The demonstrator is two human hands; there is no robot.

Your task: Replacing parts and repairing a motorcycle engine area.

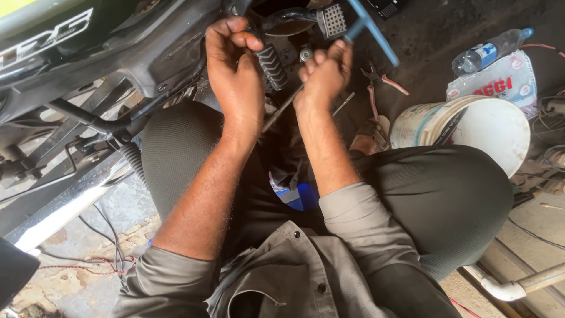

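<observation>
While hands [276, 65] grip, ribbed footpeg [272, 66], thin rod [282, 108].

A thin rod [282, 109] of dull grey metal is gripped in the right hand [325, 76], while a ribbed black rubber footpeg [272, 66] is touched by the left hand [234, 65]. The motorcycle bodywork [106, 41] is seen as glossy dark plastic, its exhaust pipe [65, 206] as bright polished metal. The bucket [471, 126] is of smeared white plastic, the bottle [491, 50] of clear plastic, the trousers [447, 200] of matt ribbed cloth, and the floor [435, 29] of rough, oil-darkened concrete.
</observation>
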